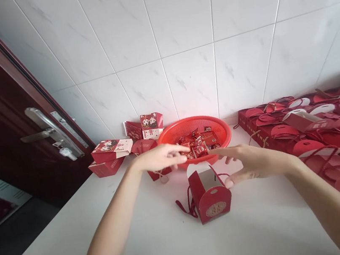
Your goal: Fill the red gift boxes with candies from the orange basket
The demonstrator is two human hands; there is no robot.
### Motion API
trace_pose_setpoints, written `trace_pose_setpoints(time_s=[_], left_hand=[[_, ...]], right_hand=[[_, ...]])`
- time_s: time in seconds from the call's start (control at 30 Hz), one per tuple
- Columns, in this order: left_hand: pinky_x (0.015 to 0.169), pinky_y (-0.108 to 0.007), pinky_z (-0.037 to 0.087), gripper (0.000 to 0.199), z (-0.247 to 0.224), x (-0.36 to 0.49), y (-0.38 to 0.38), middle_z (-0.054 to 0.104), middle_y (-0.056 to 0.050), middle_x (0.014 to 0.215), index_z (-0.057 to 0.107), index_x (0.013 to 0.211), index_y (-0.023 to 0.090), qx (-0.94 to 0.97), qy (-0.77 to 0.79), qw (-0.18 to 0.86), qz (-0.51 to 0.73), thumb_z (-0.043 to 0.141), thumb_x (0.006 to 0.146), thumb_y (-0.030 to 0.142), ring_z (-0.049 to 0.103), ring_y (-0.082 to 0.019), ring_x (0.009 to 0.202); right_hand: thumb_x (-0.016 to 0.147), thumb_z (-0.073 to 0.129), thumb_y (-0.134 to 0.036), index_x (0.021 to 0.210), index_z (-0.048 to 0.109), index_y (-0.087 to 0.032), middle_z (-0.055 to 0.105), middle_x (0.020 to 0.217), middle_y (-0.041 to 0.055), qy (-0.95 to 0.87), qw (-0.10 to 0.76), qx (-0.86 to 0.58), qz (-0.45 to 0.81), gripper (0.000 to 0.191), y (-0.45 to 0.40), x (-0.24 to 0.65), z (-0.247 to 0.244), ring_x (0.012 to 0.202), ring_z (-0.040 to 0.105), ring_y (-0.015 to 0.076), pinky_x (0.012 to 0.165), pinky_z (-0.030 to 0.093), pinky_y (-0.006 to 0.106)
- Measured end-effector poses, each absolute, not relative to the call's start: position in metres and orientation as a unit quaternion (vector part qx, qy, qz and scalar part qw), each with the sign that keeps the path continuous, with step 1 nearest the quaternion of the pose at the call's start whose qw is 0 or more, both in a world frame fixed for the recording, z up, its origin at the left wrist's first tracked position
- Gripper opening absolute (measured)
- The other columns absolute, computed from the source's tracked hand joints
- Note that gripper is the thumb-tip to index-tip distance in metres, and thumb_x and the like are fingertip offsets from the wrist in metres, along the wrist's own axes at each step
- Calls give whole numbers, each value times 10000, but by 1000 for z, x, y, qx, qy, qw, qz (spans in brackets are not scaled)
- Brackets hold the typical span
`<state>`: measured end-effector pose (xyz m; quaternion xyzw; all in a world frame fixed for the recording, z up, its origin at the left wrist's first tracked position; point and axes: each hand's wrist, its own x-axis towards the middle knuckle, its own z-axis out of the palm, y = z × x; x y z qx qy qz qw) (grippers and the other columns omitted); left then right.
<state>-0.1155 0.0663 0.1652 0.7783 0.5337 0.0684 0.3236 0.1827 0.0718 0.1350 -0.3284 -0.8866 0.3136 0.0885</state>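
A small red gift box [215, 204] with an oval label and a dark red cord stands upright on the white table, its top flaps raised. Behind it is a red plastic basket [226, 132] with several red-wrapped candies [200, 146] inside. My left hand [161, 156] reaches over the basket's left front rim, fingers stretched out and apart, holding nothing that I can see. On the other side, my right hand [245, 161] hovers by the box's right side, fingers spread, its thumb close to the box. Whether the thumb touches the box I cannot tell.
Many red gift boxes [310, 123] crowd the right of the white table [142, 242]. At the back left are several red cartons [112, 149] with printed figures. A tiled wall [190, 73] rises behind, and a dark red door [3, 105] stands at the left.
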Motion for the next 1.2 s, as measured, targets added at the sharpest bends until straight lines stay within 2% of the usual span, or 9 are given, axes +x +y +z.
trace_pose_setpoints(time_s=[0.13,0.23,0.33,0.53,0.7,0.87,1.0,1.1,1.2], left_hand=[[875,-269,486,377,158,-84,127,719,-67,1177,655,1271,210,826,521,203,77,557,918,301,668,-196,1038],[878,-309,476,326,135,-60,169,728,-88,1125,716,1120,188,821,544,172,-7,668,797,201,654,-250,1047],[822,-328,494,341,117,-50,193,734,-102,1054,725,980,165,807,560,184,-32,794,651,216,655,-300,1020],[747,-350,527,450,107,-61,194,736,-66,952,707,955,183,795,549,257,1,869,553,305,681,-287,899],[858,-320,532,300,120,-54,181,718,-92,1099,656,1093,160,802,476,328,153,701,824,285,684,-206,992],[910,-350,517,299,138,-25,167,715,-88,1032,681,1075,149,755,300,473,342,743,830,308,676,-195,974],[894,-344,523,341,141,-18,169,708,-108,1096,674,1161,154,750,311,481,331,584,947,403,677,-202,991],[867,-304,527,362,131,-27,178,680,-112,1218,624,1248,163,804,409,352,249,402,1009,319,660,-191,1060],[799,-260,533,278,112,-37,186,729,-53,1105,688,1147,197,852,442,272,74,566,902,243,680,-182,996]], right_hand=[[873,608,-615,1380,584,-219,654,1310,130,-875,215,-331,281,643,75,182,139,1044,672,280,886,542,397],[902,599,-523,1248,666,-223,698,1235,99,-861,275,-347,250,463,77,179,137,1037,681,264,901,549,399],[894,603,-472,1137,701,-226,727,1166,76,-843,331,-343,250,359,85,179,131,1018,689,251,908,555,394],[845,624,-445,949,716,-208,755,1023,79,-790,413,-344,294,275,111,183,119,889,715,244,832,578,396],[791,705,-478,1044,682,-204,748,1002,92,-707,475,-383,358,373,125,173,104,922,716,268,846,573,424],[752,750,-581,1150,600,-223,745,1011,76,-611,513,-344,495,555,125,159,94,848,743,255,807,603,430],[693,795,-589,1023,616,-218,741,845,46,-566,545,-329,524,528,123,157,96,663,728,229,695,612,400],[632,832,-573,878,614,-202,730,756,42,-538,571,-351,511,495,122,159,100,601,699,206,644,592,359],[606,839,-564,817,619,-191,727,739,47,-526,578,-357,511,482,121,158,102,621,691,196,642,580,334]])
